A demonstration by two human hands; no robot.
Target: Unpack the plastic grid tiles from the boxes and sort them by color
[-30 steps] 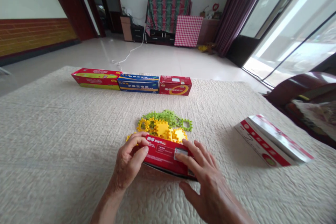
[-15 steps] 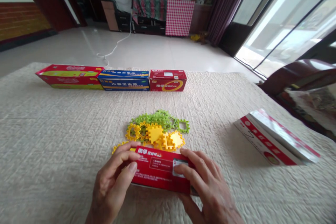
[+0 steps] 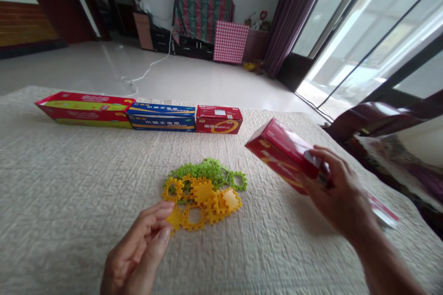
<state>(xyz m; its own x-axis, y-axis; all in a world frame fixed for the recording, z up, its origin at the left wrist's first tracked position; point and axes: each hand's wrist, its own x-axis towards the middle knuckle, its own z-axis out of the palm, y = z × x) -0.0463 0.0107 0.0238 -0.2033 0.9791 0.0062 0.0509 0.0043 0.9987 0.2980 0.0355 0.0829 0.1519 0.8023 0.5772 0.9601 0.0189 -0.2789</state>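
My right hand (image 3: pixel 339 193) grips one end of a red battery box (image 3: pixel 277 156), held tilted above the right side of the cloth-covered surface. My left hand (image 3: pixel 138 249) hovers at the near left of a pile of plastic pieces, its fingers bent and the thumb apart from them, with nothing between. Just beyond its fingertips lie notched yellow plastic pieces (image 3: pixel 202 191), some solid squares and some hollow frames. Behind them is a heap of green plastic pieces (image 3: pixel 207 173) of the same sort.
At the far side stand a red and yellow-green box (image 3: pixel 90 110), a blue battery box (image 3: pixel 161 117) and another red box (image 3: pixel 218 120), end to end. A white and red carton (image 3: pixel 384 214) is mostly hidden behind my right arm. A dark wooden chair (image 3: pixel 367 122) stands at the right.
The red box has gone from in front of the pile up to the right in my right hand. My left hand has let go of it. The view has shifted slightly.
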